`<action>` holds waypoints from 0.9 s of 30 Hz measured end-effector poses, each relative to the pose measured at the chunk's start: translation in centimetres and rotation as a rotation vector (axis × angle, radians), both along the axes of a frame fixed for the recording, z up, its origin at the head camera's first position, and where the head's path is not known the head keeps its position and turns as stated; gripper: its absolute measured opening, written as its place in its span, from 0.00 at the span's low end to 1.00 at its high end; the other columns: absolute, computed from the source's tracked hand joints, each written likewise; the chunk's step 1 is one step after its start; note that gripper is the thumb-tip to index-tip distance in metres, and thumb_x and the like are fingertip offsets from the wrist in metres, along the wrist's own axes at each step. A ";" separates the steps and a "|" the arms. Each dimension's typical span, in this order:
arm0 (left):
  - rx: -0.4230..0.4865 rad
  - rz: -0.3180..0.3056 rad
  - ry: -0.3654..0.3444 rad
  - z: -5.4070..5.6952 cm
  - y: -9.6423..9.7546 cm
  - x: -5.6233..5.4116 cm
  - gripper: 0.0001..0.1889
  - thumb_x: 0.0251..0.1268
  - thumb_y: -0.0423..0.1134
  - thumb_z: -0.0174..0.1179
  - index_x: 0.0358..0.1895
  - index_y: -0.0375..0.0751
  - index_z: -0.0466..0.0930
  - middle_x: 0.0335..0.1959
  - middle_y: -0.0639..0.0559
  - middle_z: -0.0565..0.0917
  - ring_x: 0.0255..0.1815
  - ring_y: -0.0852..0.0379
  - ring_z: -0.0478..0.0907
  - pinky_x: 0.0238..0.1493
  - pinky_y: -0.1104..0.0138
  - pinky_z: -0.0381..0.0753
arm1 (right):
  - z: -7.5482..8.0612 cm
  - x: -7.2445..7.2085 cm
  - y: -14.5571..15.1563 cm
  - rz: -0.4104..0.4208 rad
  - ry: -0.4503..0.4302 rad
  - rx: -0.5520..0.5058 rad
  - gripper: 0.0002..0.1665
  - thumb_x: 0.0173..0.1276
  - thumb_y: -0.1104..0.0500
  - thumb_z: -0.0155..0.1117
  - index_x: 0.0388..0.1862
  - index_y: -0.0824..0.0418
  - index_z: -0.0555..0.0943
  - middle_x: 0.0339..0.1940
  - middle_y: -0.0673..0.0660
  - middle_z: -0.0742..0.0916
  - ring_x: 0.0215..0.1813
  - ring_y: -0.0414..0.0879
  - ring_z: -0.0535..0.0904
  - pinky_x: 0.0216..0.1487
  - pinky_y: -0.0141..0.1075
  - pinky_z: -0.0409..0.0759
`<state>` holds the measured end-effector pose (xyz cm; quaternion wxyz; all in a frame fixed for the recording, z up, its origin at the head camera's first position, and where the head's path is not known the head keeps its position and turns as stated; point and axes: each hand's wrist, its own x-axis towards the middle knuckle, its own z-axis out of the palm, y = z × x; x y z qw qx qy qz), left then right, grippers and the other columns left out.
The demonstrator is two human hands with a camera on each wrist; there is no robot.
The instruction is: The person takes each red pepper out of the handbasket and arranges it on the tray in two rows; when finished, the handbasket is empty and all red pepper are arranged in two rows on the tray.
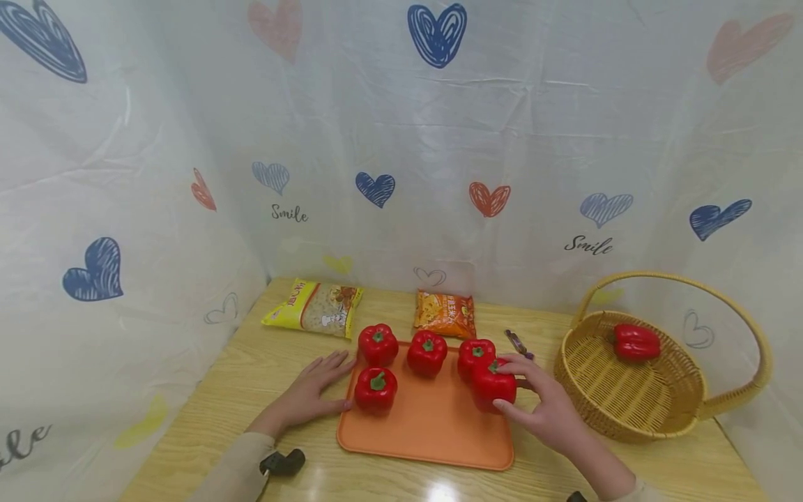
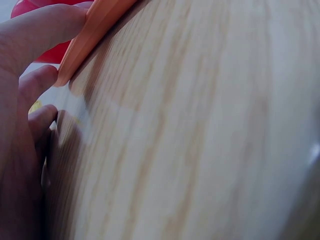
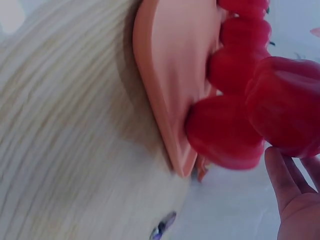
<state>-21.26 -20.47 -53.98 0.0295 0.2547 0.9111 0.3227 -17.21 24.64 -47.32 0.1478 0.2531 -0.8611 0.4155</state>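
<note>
My right hand [image 1: 547, 410] grips a red bell pepper [image 1: 494, 388] with its thumb and fingers. In the right wrist view, that bell pepper [image 3: 286, 107] is raised above the orange tray [image 3: 172, 55], in front of another pepper [image 3: 225, 132] on the tray. My left hand [image 1: 307, 394] rests at the left edge of the orange tray [image 1: 433, 436], fingers extended and thumb at the rim. On the tray's left side sit two red peppers, one in front [image 1: 375, 390] and one at the back corner [image 1: 378, 344]. Another pepper [image 1: 427, 354] stands at the back middle, and one [image 1: 475, 354] at the back right.
A wicker basket [image 1: 627, 425] with a tall handle stands at the right, holding one red pepper [image 1: 636, 342] lying on its side. Behind the tray lie a yellow bag [image 1: 320, 308] and an orange snack packet [image 1: 445, 314]. A small wrapped item [image 1: 517, 343] lies between tray and basket.
</note>
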 end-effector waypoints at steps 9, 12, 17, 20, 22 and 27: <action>-0.002 0.000 -0.005 0.1 0.0 0.0 0.42 0.64 0.63 0.65 0.78 0.48 0.65 0.80 0.42 0.60 0.82 0.38 0.50 0.79 0.41 0.44 | -1.2 -0.3 -2.7 0.052 -0.107 -0.003 0.28 0.56 0.58 0.83 0.52 0.46 0.80 0.63 0.53 0.81 0.62 0.55 0.79 0.49 0.39 0.88; 0.002 -0.002 -0.008 0.2 0.0 0.1 0.43 0.64 0.63 0.65 0.78 0.48 0.65 0.80 0.41 0.60 0.82 0.38 0.50 0.79 0.41 0.43 | -1.4 -0.3 -3.7 0.058 -0.135 -0.009 0.28 0.55 0.59 0.83 0.52 0.47 0.80 0.64 0.54 0.81 0.62 0.57 0.79 0.50 0.35 0.86; -0.006 0.000 -0.018 0.1 -0.1 0.0 0.43 0.63 0.63 0.65 0.78 0.49 0.65 0.80 0.43 0.60 0.82 0.40 0.50 0.79 0.42 0.43 | -1.7 -0.3 -5.1 0.051 -0.148 -0.007 0.27 0.54 0.61 0.83 0.51 0.48 0.80 0.65 0.54 0.81 0.62 0.55 0.80 0.50 0.31 0.85; -0.010 0.003 -0.027 0.0 -0.1 0.0 0.43 0.63 0.64 0.65 0.78 0.50 0.65 0.81 0.44 0.60 0.82 0.42 0.49 0.79 0.44 0.42 | -1.8 -0.3 -5.9 0.040 -0.156 0.009 0.27 0.54 0.59 0.83 0.50 0.47 0.81 0.65 0.53 0.81 0.62 0.53 0.80 0.51 0.32 0.85; -0.010 0.004 -0.029 0.0 -0.1 -0.1 0.43 0.62 0.64 0.65 0.78 0.51 0.65 0.81 0.45 0.59 0.83 0.43 0.49 0.80 0.44 0.42 | -1.9 -0.2 -6.4 0.030 -0.165 0.023 0.26 0.55 0.57 0.83 0.51 0.46 0.81 0.66 0.51 0.80 0.63 0.52 0.79 0.52 0.33 0.85; 0.000 -0.005 0.005 0.0 -0.1 -0.1 0.42 0.63 0.63 0.65 0.78 0.49 0.66 0.80 0.42 0.61 0.81 0.39 0.51 0.78 0.40 0.45 | -2.3 -0.1 -7.4 0.016 -0.183 0.047 0.25 0.56 0.54 0.83 0.52 0.45 0.82 0.68 0.51 0.80 0.65 0.52 0.78 0.54 0.35 0.85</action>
